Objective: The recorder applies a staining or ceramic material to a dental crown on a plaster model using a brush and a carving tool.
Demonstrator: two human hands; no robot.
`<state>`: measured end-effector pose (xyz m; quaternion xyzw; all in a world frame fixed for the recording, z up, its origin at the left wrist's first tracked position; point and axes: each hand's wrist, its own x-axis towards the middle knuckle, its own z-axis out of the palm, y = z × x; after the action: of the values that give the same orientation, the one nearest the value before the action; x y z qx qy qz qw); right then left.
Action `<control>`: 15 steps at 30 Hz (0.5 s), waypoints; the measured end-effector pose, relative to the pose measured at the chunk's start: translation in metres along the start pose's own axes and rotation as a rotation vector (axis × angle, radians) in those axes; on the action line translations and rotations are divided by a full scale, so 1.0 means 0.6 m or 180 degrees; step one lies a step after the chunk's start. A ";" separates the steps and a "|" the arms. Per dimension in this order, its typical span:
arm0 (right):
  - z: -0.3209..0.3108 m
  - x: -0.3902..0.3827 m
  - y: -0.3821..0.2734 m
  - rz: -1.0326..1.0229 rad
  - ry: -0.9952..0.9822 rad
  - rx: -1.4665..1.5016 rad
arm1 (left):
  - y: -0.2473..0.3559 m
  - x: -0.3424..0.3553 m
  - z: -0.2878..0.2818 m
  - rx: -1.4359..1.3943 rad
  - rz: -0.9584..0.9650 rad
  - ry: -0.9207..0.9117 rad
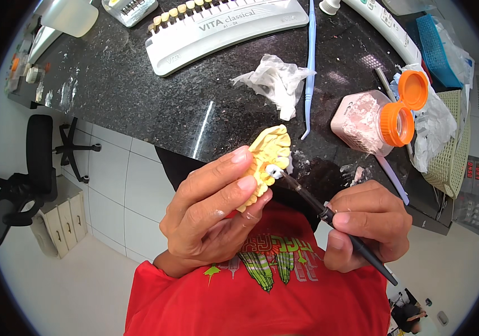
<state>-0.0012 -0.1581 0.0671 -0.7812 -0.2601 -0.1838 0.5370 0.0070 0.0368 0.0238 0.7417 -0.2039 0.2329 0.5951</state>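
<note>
My left hand (pixel 208 204) grips a yellow plaster dental model (pixel 272 143) between fingers and thumb, over the near edge of the table. On the model sits a small white tooth crown (pixel 273 171) with a dark spot in its middle. My right hand (pixel 369 224) holds a slim black brush (pixel 309 197) like a pen, its handle slanting down to the right. The brush tip reaches the crown's right side; whether it touches cannot be made out. Just beyond the model lie a crumpled white tissue (pixel 276 84) and a long blue hooked instrument (pixel 310 67).
A dark speckled table (pixel 110 84) carries a white tooth shade guide (pixel 228 31) at the back. To the right stand a tilted jar of pink powder (pixel 360 120) with its orange lid raised, a pale woven basket (pixel 447 145) and a blue basket (pixel 435 53). A black chair (pixel 24 162) is at far left.
</note>
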 end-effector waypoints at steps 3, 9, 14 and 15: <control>-0.001 0.001 0.000 -0.0008 -0.0049 -0.0012 | -0.001 0.000 0.000 0.0011 0.0022 -0.0011; -0.002 0.002 0.000 0.0020 -0.0052 0.0021 | -0.002 -0.001 0.001 0.0007 0.0042 0.0009; -0.002 0.000 0.001 0.0013 0.0011 0.0095 | -0.002 0.001 0.000 -0.0002 0.0052 -0.0012; -0.002 0.000 0.001 0.0013 0.0009 0.0096 | -0.001 0.001 0.000 -0.0001 0.0051 -0.0011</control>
<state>-0.0012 -0.1592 0.0670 -0.7732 -0.2604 -0.1798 0.5495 0.0079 0.0370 0.0234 0.7403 -0.2108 0.2364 0.5929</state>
